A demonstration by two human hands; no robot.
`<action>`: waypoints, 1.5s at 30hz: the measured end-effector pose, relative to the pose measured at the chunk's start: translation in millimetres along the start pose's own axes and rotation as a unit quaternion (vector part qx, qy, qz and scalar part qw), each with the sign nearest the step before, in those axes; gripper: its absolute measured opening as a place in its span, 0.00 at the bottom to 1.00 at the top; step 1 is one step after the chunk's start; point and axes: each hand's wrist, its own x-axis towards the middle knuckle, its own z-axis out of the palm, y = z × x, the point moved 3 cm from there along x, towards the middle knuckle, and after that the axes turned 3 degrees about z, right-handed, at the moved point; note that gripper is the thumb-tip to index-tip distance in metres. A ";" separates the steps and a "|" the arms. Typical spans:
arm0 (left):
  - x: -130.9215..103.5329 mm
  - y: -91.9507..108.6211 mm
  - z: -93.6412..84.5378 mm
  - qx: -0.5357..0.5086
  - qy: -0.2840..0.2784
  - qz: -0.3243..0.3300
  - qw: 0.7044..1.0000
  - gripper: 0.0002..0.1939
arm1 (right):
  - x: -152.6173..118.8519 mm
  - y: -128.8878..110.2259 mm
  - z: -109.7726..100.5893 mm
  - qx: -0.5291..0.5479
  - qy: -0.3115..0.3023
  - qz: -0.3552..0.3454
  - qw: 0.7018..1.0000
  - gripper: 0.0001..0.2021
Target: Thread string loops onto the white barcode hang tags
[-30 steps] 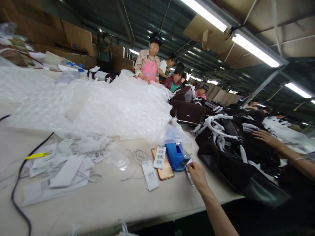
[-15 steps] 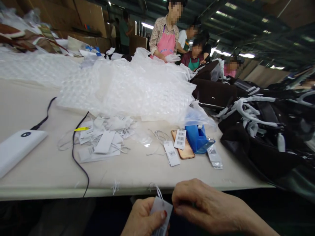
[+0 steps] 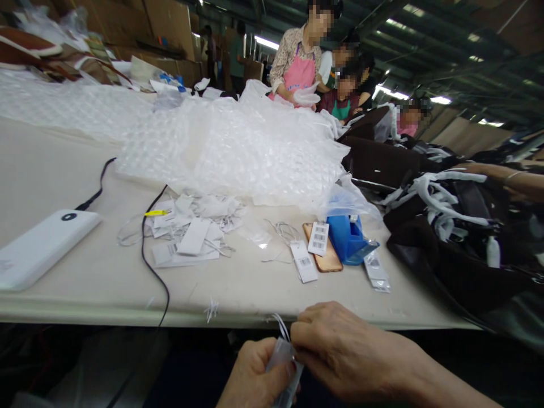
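Observation:
Below the table's front edge, my left hand (image 3: pixel 259 374) grips a white hang tag (image 3: pixel 281 354) between thumb and fingers. A looped white string rises from the tag's top end. My right hand (image 3: pixel 335 345) is closed, its fingertips pinched at the tag's upper right edge beside the string; the tips are partly hidden. On the table ahead, a white barcode tag (image 3: pixel 303 262) lies beside a gold phone (image 3: pixel 334 262), and another barcode tag (image 3: pixel 318 238) rests on the phone. A blue tape dispenser (image 3: pixel 346 241) stands right of the phone.
A pile of white tags and strings (image 3: pixel 193 235) lies left of centre, with a black cord (image 3: pixel 147 266) across the table (image 3: pixel 242 289). A white power bank (image 3: pixel 46 246) is at left. Bubble wrap (image 3: pixel 238 150) spreads behind; dark bags (image 3: pixel 442 255) are heaped right. Co-workers (image 3: pixel 300 68) stand beyond.
My right hand has moved in to the left, and its fingertips now meet the tag's edge. The tag has turned more edge-on. A co-worker's forearm has appeared over the bags at right.

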 end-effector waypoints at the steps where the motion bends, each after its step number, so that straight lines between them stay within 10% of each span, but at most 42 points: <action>1: -0.4 0.4 -0.1 0.002 0.000 0.002 1.000 0.27 | 1.0 -0.1 1.4 -0.005 0.001 0.004 1.000 0.06; 29: -3.0 -25.3 -1.5 -0.007 -0.053 0.000 0.999 0.26 | 14.9 17.7 22.3 0.177 -0.066 0.120 0.975 0.04; 45: -2.5 -26.9 2.3 -0.045 -0.038 -0.040 0.997 0.25 | -4.1 7.4 9.2 0.057 -0.090 0.078 0.991 0.10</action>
